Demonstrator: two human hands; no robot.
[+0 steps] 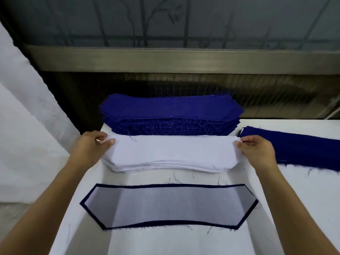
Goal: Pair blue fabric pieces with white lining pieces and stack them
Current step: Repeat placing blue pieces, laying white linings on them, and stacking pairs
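A thick stack of blue fabric pieces (171,115) sits at the back of the white table. In front of it lies a stack of white lining pieces (171,153). My left hand (92,146) pinches the top lining piece at its left end. At the right end of that same piece, my right hand (257,150) pinches it too. Nearer to me lies a paired piece (169,206): a white lining on top of a blue piece, whose dark edge shows all round.
A second pile of blue fabric (294,144) lies flat at the right, close to my right hand. Loose threads are scattered on the white table (184,243). A metal window ledge (184,59) runs behind the table. A white cloth hangs at the left.
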